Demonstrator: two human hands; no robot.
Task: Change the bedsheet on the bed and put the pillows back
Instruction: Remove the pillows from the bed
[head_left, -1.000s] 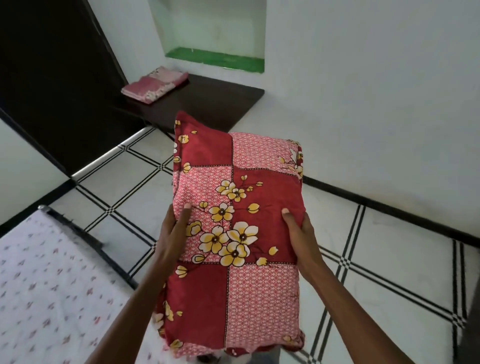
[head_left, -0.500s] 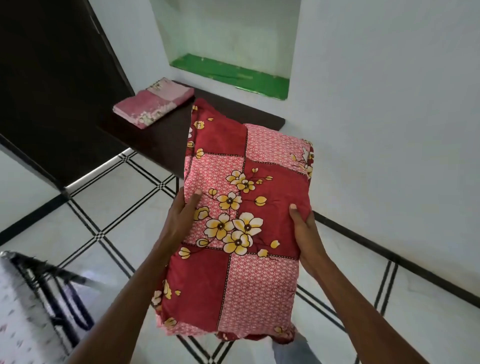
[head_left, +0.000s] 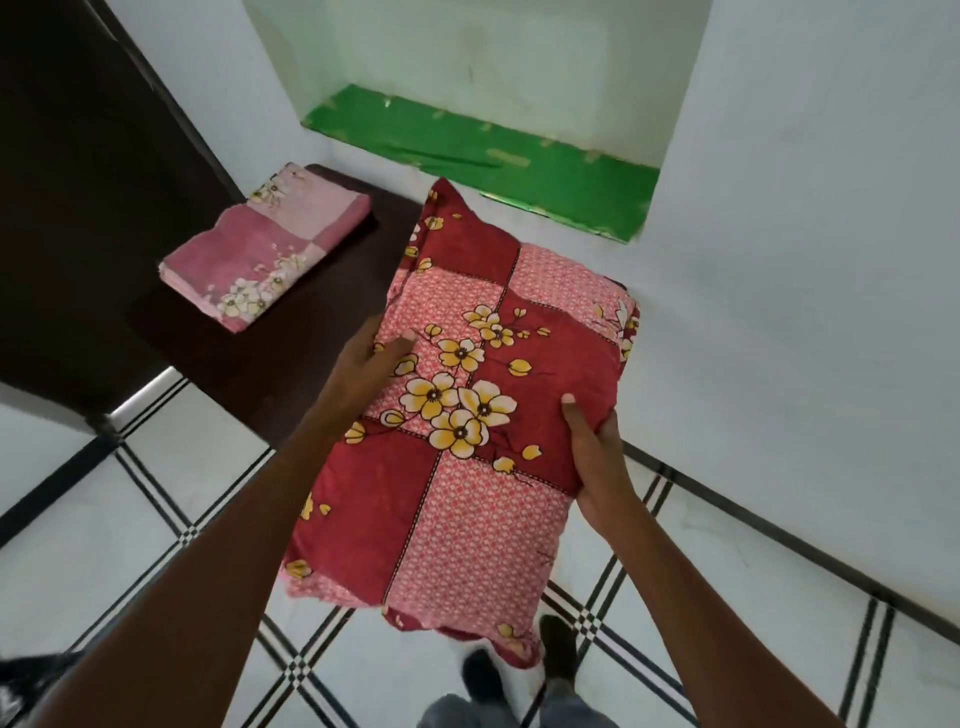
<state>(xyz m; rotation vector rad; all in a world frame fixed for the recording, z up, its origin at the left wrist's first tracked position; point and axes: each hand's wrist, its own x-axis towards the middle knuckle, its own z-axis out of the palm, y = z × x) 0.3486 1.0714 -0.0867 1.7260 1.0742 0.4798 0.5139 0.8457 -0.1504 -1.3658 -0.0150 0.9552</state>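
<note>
Since 1 second ago the bed has slid out of sight at the lower left, and the dark table has come much closer, now lying just beyond and partly under the far end of the pillow. The pillow, in a red and pink patchwork cover with yellow flowers, is held lengthwise in the air between both hands, its far corner over the table's right part and its near end hanging above the tiled floor.

The left hand grips the pillow's left edge, thumb laid on top of the cover; its other fingers are hidden beneath, so how they lie cannot be told. The right hand holds the right edge the same way, thumb pressed flat on the red patch, remaining fingers tucked underneath out of view.

On the table's left part, well apart from the pillow, lies a folded pink sheet with a flower print. Behind the table, a wall niche with a green sill opens in the white wall. Below the pillow's near end, 2 dark feet stand on the floor.
</note>
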